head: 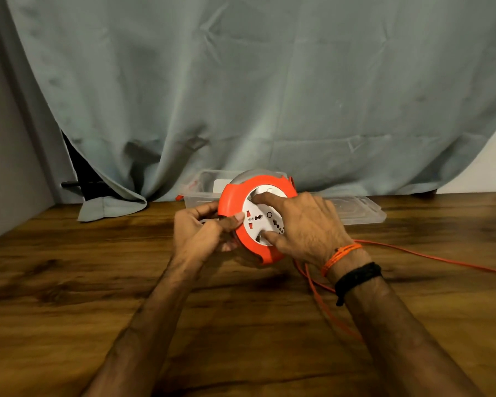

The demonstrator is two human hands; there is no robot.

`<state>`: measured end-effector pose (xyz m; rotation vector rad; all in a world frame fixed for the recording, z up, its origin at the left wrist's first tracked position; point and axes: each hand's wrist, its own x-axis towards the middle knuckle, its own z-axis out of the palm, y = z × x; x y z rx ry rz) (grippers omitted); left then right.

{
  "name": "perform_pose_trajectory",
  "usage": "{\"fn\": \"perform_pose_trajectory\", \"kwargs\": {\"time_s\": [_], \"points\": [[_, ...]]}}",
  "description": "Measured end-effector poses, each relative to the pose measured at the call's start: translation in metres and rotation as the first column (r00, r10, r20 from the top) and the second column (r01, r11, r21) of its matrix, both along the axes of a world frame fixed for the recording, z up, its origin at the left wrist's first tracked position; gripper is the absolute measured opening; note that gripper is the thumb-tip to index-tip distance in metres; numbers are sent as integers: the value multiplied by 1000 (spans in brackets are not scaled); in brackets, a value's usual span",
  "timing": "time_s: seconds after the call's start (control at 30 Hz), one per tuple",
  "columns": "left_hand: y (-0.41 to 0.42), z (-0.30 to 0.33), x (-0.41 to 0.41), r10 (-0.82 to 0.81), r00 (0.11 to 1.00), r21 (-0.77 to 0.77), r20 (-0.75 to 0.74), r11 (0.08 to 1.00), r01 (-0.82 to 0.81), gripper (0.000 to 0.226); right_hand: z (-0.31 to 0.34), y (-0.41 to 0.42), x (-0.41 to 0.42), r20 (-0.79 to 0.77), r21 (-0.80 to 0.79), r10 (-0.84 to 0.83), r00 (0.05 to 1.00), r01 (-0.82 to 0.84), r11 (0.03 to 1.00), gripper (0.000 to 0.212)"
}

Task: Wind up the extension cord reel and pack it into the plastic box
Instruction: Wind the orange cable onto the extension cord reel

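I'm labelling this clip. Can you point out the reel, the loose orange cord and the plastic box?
reel [233, 196]: head view, orange rim.
loose orange cord [430, 255]: head view, stretch lying on the table.
plastic box [201, 187]: head view, clear left wall.

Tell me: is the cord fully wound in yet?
No. Orange cord trails loose across the table, right of the reel.
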<state>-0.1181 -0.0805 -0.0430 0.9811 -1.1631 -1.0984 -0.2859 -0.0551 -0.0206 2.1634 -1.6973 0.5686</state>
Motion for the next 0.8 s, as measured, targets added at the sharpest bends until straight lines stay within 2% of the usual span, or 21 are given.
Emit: {"fn": "perform_pose_trajectory", "kwargs": {"time_s": [0.13,0.2,0.27,0.3,0.37,0.4,0.43,0.5,0.53,0.6,0.67,0.73,0.8], "points": [[0,0,1,10,999,-5,30,1000,-10,34,-6,-2,0,-6,-16,11,1000,-11,1000,65],[1,1,1,5,1000,-8,19,1000,-4,33,-5,-3,1,2,-82,2,1000,-2,997,66],[2,1,0,11,1000,-16,19,1000,-10,34,-7,-2,7,108,-126,-24,994,38,991,65],[1,0,0,21,999,-23,28,1000,-20,35,-13,-5,8,239,-103,-60,969,87,991,63],[0,-1,-2,40,998,-35,44,999,-38,36,-27,-16,8,509,49,-160,846,157,986,47],[0,-1,-3,40,998,-34,43,999,-38,35,-33,-20,9,596,200,-224,771,128,971,36],[0,-2,-5,34,999,-31,33,999,-33,34,-36,-22,11,689,303,-273,671,74,950,37],[1,-2,-8,20,1000,-19,16,1000,-20,34,-33,-24,13,869,236,-223,442,26,971,47],[2,-2,-9,16,1000,-11,9,1000,-16,34,-30,-25,14,890,169,-176,421,55,984,50],[2,-2,-9,12,1000,-2,0,1000,-12,32,-22,-21,18,891,122,-125,437,34,992,47],[0,-2,-7,20,1000,-9,6,1000,-20,32,-16,-14,18,878,141,-118,463,-15,990,42],[-1,-3,-5,29,1000,-15,10,999,-29,33,-7,-6,15,781,172,-162,603,41,984,40],[-2,-3,-3,31,999,-17,9,999,-31,33,-1,-2,12,650,103,-165,742,130,986,44]]}}
